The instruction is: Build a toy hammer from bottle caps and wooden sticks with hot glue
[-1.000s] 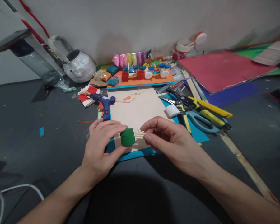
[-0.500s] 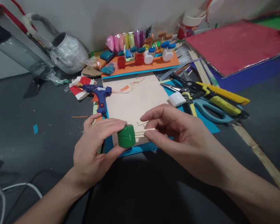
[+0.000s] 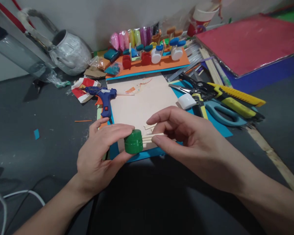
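Observation:
My left hand (image 3: 103, 147) grips a green bottle cap (image 3: 133, 142), or two caps joined, between thumb and fingers. Thin pale wooden sticks (image 3: 148, 138) stick out from the right side of the cap. The fingertips of my right hand (image 3: 183, 140) pinch the far ends of these sticks. Below and behind lies a cream sheet (image 3: 142, 101) on blue card, with a few short stick pieces (image 3: 149, 126) on it. A blue glue gun (image 3: 106, 98) lies beyond my left hand, and a white cap (image 3: 187, 101) sits beyond my right.
Scissors (image 3: 225, 112), pliers (image 3: 220, 93) and a yellow cutter (image 3: 245, 95) are piled to the right. At the back, small cap figures (image 3: 155, 56) stand on an orange board (image 3: 137, 70). A silver jug (image 3: 72, 54) and a plastic bottle (image 3: 22, 54) are at the left.
The view has shifted slightly. Both hands keep their hold on the green cap and the sticks, with barely any movement.

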A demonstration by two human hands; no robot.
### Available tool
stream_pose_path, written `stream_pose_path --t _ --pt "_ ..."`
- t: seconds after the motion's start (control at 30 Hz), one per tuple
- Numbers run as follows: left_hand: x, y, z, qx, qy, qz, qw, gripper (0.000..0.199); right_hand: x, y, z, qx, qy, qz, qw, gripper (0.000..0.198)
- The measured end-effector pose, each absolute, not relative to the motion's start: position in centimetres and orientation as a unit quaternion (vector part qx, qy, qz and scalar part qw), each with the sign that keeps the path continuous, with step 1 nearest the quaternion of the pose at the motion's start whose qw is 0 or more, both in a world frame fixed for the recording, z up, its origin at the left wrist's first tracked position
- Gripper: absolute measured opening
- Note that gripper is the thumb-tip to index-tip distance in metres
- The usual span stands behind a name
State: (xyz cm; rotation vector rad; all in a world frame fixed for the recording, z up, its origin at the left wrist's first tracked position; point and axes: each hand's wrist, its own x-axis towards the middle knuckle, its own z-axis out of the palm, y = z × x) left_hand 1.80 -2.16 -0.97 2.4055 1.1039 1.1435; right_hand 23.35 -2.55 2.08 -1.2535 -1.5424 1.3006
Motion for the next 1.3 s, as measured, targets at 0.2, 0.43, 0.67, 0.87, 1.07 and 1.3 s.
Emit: stream_pose_path --t 0.2,0.43,0.67,0.87,1.07,1.3 --pt "1.8 -2.3 -1.1 0.835 0.397 0.365 0.109 0.037 23.4 -2.5 2.0 -0.488 -0.616 0.496 0.369 0.019" --pt "2.0 -2.2 -1.1 0.830 0.403 0.366 0.123 0.035 23.6 -2.3 1.8 -0.488 -0.629 0.490 0.354 0.019" --pt "2.1 -2.0 -0.9 0.838 0.412 0.340 0.110 0.030 23.8 -2.0 1.1 -0.473 -0.637 0.498 0.349 0.019" --pt "2.0 -1.7 -1.1 0.841 0.412 0.326 0.130 0.030 23.9 -1.7 1.0 -0.472 -0.632 0.514 0.337 0.021" --pt "1.7 -1.3 -1.0 0.824 0.440 0.333 0.125 0.029 24.9 -0.8 1.1 -0.492 -0.594 0.536 0.343 0.027" --pt "1.8 -1.2 -1.2 0.825 0.461 0.302 0.128 0.028 25.8 0.2 0.0 -0.550 -0.558 0.485 0.388 0.028"
